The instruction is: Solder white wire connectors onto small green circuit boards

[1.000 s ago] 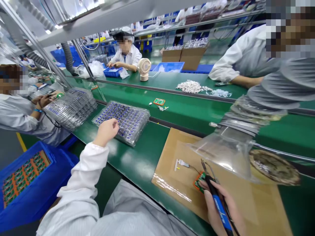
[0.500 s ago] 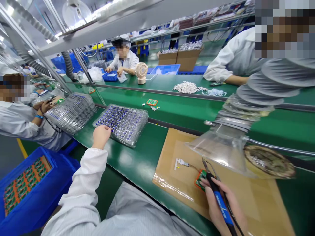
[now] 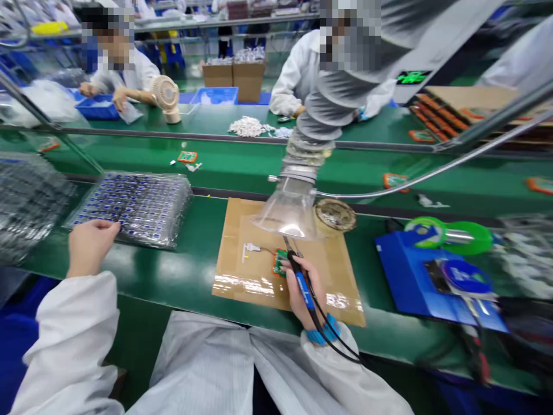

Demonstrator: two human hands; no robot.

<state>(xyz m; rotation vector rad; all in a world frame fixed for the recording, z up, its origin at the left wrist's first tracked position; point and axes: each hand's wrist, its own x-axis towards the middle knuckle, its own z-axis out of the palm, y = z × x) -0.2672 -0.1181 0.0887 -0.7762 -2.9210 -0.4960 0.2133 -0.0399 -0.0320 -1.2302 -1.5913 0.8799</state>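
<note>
Green bench [image 3: 194,276] fills the lower half of the head view, the only view there is. At centre lies a cardboard mat [image 3: 242,271], and on it a small board [image 3: 280,262] with an orange rim, just under the clear hood [image 3: 289,216] of a grey extraction hose. A thin wire runs from the board to a white connector [image 3: 249,248] left of it on the mat.

Right hand [image 3: 302,288], below centre, has its fingers wrapped round the blue iron [image 3: 302,283], whose tip points up at the board's edge; the iron's black cable loops back past a blue wrist strap. Whether the tip touches the board cannot be told.

Left hand [image 3: 90,245], at the lower left, rests at the near edge of a clear tray [image 3: 133,207] of small blue parts, fingers curled loosely together; whether they pinch a part cannot be told, since they hide it.

By the look of it, the work is at an early stage on this board: the board is in place and wired, the iron is in hand, and a part from the tray is not yet on the mat.

Upper middle, another board [image 3: 187,156] lies on the belt. A brass-wool tip cleaner [image 3: 334,215] sits just right of the hood. Other people in white coats work across the belt.
</note>
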